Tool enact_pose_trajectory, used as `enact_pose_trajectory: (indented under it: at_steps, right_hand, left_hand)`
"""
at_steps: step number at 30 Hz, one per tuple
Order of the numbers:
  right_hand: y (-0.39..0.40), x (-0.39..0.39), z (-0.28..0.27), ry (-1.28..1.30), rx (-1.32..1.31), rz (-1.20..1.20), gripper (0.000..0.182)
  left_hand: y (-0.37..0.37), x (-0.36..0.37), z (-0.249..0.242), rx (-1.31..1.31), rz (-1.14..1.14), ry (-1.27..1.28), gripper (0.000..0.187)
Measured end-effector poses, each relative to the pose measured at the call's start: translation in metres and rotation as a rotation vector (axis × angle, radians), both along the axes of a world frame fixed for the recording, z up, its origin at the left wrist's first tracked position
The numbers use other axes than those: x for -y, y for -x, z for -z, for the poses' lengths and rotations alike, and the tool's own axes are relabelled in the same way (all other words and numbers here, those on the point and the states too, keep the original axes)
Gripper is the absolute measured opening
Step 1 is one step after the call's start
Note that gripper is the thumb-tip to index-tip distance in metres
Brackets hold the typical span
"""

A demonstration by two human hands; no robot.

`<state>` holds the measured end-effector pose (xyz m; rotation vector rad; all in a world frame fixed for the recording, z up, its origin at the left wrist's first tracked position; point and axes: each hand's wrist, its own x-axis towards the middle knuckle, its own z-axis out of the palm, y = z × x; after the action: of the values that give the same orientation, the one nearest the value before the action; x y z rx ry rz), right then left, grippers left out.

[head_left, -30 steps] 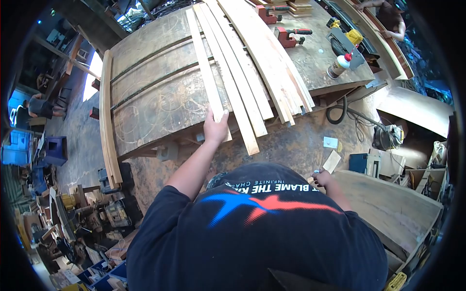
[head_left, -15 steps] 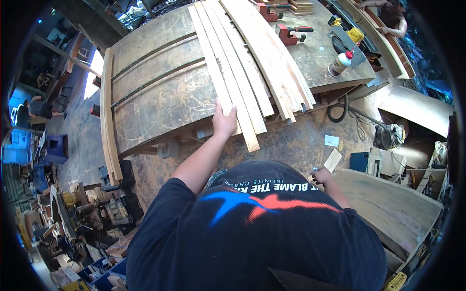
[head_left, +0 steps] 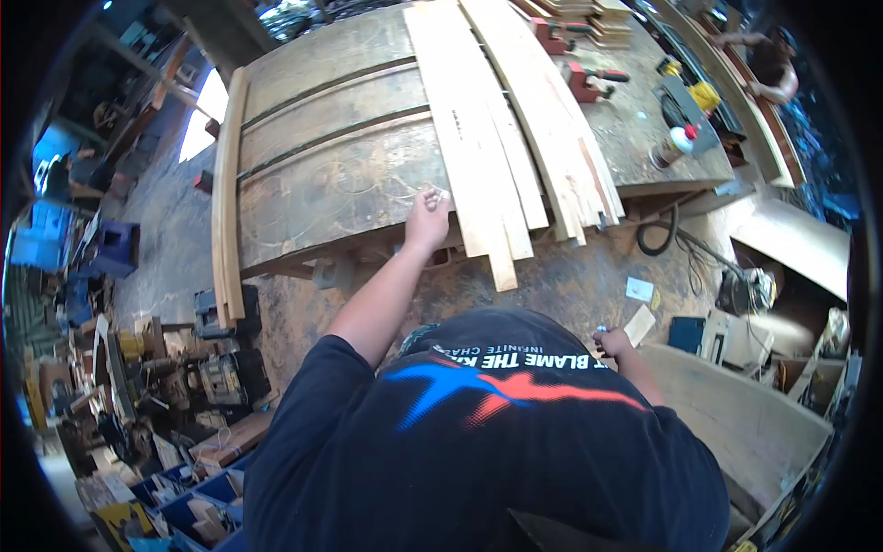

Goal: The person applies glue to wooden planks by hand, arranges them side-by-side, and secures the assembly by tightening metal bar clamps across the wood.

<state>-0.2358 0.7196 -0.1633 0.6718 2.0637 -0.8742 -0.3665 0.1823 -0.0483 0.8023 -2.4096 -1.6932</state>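
Pale wooden boards (head_left: 471, 156) lie side by side on the workbench, their near ends overhanging its front edge. My left hand (head_left: 430, 223) is beside the left edge of the nearest board, with its fingers curled in and nothing visible in them. Whether the fingertips touch the board is hard to tell. My right hand (head_left: 616, 344) is low by my right side, its fingers closed around something small with a pale blue end. Just beyond that hand is a small flat wood piece (head_left: 638, 324).
The workbench (head_left: 340, 198) has two dark slots and a timber rail (head_left: 230, 184) at its left. Red clamps (head_left: 593, 83), a spray bottle (head_left: 671, 147) and a yellow power tool (head_left: 704, 96) sit at the right. Another person (head_left: 773, 69) works at the far right. Tools and offcuts crowd the lower left.
My left hand has gone from gripping the leftmost strip to curled fingers beside the board edge. The left boards now show wider faces and lie closer together. The view has shifted slightly.
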Motion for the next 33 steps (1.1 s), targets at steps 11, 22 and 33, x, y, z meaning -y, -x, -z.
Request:
enact_pose_trajectory:
  at_steps: [11, 22, 33]
  right_hand:
    - [-0.019, -0.019, -0.022, -0.107, 0.033, 0.003, 0.037]
    - [0.016, 0.006, -0.022, -0.263, -0.048, -0.315, 0.053]
    - [0.015, 0.000, -0.001, -0.081, 0.008, -0.147, 0.036]
  left_hand:
    - [-0.170, 0.389, -0.052, 0.706, -0.347, 1.346, 0.040]
    - [-0.146, 0.336, -0.056, 0.212, -0.266, 0.847, 0.051]
    - [-0.091, 0.103, -0.031, -0.045, -0.097, 0.339, 0.046]
